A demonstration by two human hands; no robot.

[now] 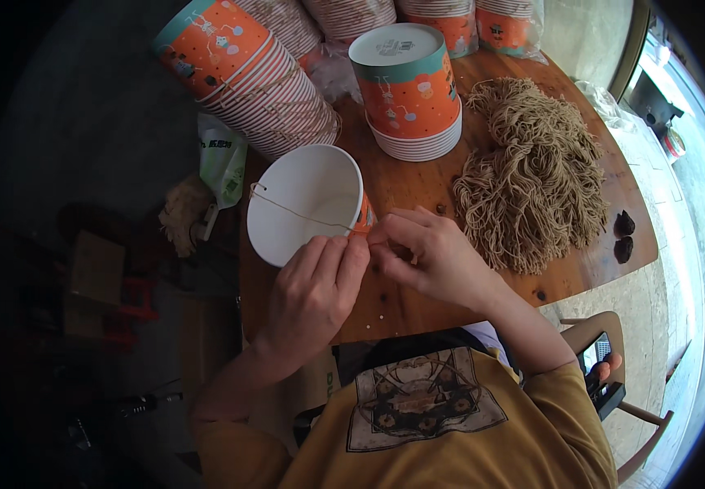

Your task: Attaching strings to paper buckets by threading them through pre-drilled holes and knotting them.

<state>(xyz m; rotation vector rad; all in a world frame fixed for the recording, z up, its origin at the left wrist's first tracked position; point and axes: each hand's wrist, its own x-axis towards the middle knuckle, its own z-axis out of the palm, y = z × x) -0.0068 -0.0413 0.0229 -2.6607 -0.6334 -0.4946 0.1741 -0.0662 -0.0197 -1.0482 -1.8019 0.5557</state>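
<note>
White-lined bucket, cord across its mouth (beyond, an upturned nested stack)

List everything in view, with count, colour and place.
Table: one, brown, centre.
Open tub: one, white inside, orange outside, near left.
Thread: one, tan, across open tub.
Upturned tub stack: one, orange-teal, centre.
Leaning tub stack: one, orange-teal, upper left.
Bagged tub stacks: at least four, orange-white, far edge.
Yarn heap: one, beige, table's right.
Lumps: two, dark, table's right edge.
Bag: one, green-white, left of table.
Chair: one, tan, lower right.
Far left: too dark to count.
Shirt: one, mustard, bottom.
Left grip: one, bare, at open tub's right rim.
Right grip: one, bare, beside left grip.
</note>
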